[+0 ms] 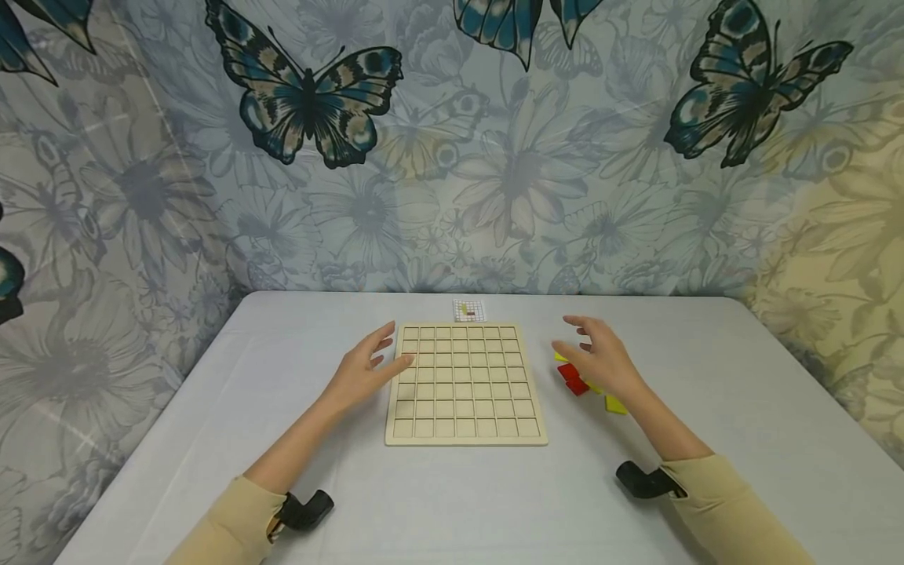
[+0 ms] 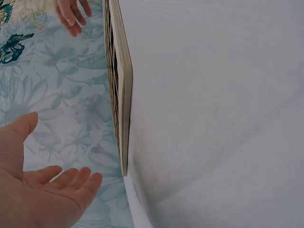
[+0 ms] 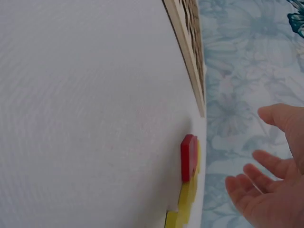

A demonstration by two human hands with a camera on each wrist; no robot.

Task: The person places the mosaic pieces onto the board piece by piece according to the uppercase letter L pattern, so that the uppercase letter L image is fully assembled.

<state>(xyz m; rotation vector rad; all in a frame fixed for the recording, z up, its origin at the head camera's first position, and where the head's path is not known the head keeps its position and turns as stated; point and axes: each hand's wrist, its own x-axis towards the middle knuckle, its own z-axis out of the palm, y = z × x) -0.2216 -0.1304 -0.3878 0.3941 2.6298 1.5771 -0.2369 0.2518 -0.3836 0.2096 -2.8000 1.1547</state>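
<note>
A square wooden grid board (image 1: pixel 466 442) with rows of recessed cells lies flat in the middle of the table. My left hand (image 1: pixel 358 374) hovers at the board's left edge, fingers loosely spread and holding nothing; its thumb overlaps the board in the head view. Over on the right, my right hand (image 1: pixel 602 361) is held above a small group of red tiles (image 1: pixel 577 387) and yellow tiles (image 1: pixel 616 405), partly hiding them. Its relaxed fingers hold nothing. From the right wrist view, the red tile (image 3: pixel 185 159) sits on the table beside the yellow ones, apart from the hand.
A small printed card (image 1: pixel 469 311) with a coloured grid pattern lies just behind the board. The white table (image 1: pixel 452 510) ends at a wall (image 1: pixel 523 188) covered in butterflies and flowers. Black wrist cameras (image 1: pixel 308 512) are strapped at both sleeves.
</note>
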